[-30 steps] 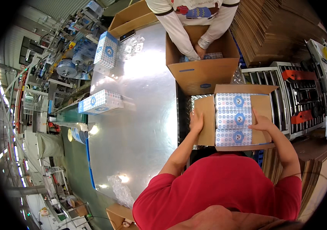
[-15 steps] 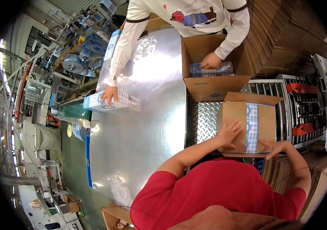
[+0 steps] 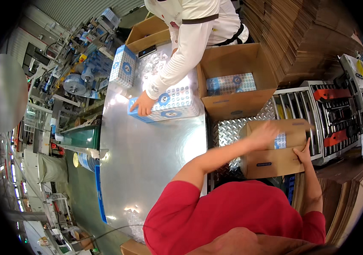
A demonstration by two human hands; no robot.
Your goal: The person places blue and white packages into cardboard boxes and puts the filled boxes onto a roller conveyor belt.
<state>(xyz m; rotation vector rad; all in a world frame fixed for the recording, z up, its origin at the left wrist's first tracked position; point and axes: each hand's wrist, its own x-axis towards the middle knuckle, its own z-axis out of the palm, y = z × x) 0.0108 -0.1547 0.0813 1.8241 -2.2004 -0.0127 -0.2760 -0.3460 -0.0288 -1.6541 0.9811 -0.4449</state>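
In front of me stands a cardboard box [image 3: 271, 165], its near and far flaps folded inward. Through the gap between them shows a strip of a blue-and-white patterned pack [image 3: 280, 140]. My left hand [image 3: 265, 135], smeared by motion, is over the far flap [image 3: 290, 126]; its fingers cannot be made out. At the box's right edge my right hand [image 3: 302, 154] rests with thumb and forefinger spread apart against the cardboard. Beyond it is a larger, uncovered carton [image 3: 237, 105] with a patterned pack [image 3: 231, 83] inside.
Across the metal table [image 3: 147, 148], a co-worker in white has a hand [image 3: 144, 104] on a patterned pack [image 3: 168, 104]. Another pack [image 3: 123, 66] stands farther left. A roller conveyor [image 3: 296, 104] lies right of my box, with stacked flat cardboard [image 3: 300, 38] behind.
The near and far flaps have folded in over the pack. My left hand has moved away from me to the far flap. The co-worker's pack has slid right, and their other hand has left the carton.
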